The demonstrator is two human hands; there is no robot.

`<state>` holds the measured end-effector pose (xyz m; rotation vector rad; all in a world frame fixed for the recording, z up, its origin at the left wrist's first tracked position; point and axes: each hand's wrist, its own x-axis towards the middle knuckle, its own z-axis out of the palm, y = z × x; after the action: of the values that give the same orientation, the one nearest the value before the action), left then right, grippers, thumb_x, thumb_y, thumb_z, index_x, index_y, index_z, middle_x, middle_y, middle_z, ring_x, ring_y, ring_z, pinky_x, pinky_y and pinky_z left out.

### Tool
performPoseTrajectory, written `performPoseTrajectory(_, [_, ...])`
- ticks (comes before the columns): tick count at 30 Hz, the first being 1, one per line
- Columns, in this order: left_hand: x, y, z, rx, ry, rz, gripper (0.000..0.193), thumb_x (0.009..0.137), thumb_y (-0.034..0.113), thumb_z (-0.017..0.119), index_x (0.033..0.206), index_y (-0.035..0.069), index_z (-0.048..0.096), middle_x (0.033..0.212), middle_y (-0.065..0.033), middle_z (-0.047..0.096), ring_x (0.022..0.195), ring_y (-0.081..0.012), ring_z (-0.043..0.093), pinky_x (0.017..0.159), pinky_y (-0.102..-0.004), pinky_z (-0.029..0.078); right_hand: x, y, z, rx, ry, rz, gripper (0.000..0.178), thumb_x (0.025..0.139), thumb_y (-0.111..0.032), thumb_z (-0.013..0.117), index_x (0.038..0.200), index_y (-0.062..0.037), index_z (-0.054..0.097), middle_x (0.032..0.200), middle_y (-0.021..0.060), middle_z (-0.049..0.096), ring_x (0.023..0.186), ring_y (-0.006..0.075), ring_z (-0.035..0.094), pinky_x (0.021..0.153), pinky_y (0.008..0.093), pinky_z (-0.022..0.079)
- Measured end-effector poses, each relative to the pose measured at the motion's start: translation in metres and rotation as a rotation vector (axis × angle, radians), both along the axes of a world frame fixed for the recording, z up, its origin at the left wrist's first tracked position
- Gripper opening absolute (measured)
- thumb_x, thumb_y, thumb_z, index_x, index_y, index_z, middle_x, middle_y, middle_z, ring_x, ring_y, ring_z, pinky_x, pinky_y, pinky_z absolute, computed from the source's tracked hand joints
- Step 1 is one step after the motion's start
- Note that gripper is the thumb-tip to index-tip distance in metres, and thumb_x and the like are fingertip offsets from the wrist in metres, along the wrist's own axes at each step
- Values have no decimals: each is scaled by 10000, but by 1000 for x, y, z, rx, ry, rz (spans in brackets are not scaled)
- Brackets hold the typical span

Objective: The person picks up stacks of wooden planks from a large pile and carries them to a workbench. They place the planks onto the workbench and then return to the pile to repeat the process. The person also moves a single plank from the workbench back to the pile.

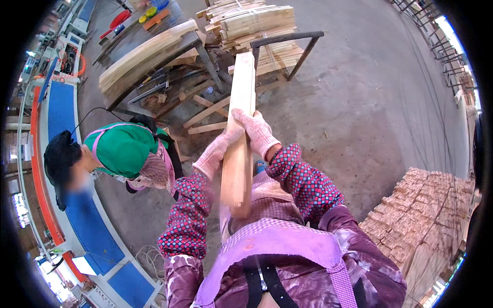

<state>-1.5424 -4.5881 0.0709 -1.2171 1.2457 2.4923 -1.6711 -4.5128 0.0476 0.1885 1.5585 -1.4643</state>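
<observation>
A bundle of long pale wooden strips (243, 84) points away from my body, its near end close to my apron. My left hand (226, 141), in a pink knitted glove, wraps the bundle from the left side. On the right side my right hand (257, 130), gloved the same way, grips it a little farther along. Both hands sit close together near the bundle's middle, and their undersides are hidden. The far end of the bundle reaches a dark metal frame (287, 38); whether it touches the frame I cannot tell.
Beyond the frame lie stacked wooden strips (257, 25). A metal workbench (177, 14) at far left carries more strips (144, 54); loose boards (205, 110) lie below. A co-worker in green (126, 149) stands left, beside a blue-topped conveyor (100, 231). A large wood stack (418, 210) stands at right.
</observation>
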Motion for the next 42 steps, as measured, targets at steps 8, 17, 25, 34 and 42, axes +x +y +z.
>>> performPoseTrajectory(8, [10, -10, 2, 601, 299, 214, 745, 912, 599, 633, 1394, 44, 510, 1196, -193, 661, 1004, -345, 678, 889, -494, 571, -15, 3, 12, -60, 244, 307, 829, 801, -526, 736, 1354, 30, 465, 1292, 231, 609, 1123, 316, 635, 972, 401, 486])
performPoseTrajectory(17, [18, 0, 1, 682, 493, 298, 815, 927, 678, 527, 1450, 55, 466, 1148, -225, 671, 905, -412, 696, 767, -523, 603, -49, 26, 58, 222, 867, 1006, 1066, 754, -607, 755, 1570, -101, 291, 1552, 225, 370, 1434, 375, 386, 1170, 440, 336])
performPoseTrajectory(25, [20, -28, -12, 872, 527, 299, 748, 981, 603, 493, 1478, 46, 435, 1351, -265, 560, 1153, -414, 614, 939, -564, 542, -69, -29, 81, 72, 1894, 1583, 1104, 651, -553, 831, 1540, -145, 320, 1586, 130, 331, 1462, 308, 339, 1198, 418, 291])
performPoseTrajectory(34, [33, -131, -30, 1107, 549, 147, 689, 977, 517, 558, 1449, 27, 447, 1338, -252, 584, 1139, -336, 645, 1021, -493, 515, -61, -124, 63, -351, 1811, 1508, 922, 561, -329, 816, 1368, -44, 472, 1305, 125, 570, 1266, 287, 541, 1099, 431, 398])
performPoseTrajectory(42, [57, -213, -7, 1173, 501, 133, 563, 987, 398, 598, 1388, 17, 497, 1236, -185, 651, 1055, -264, 662, 969, -414, 540, -38, -194, 81, -348, 1820, 1424, 962, 506, -331, 839, 1333, -4, 474, 1228, 143, 597, 1180, 323, 569, 1068, 459, 404])
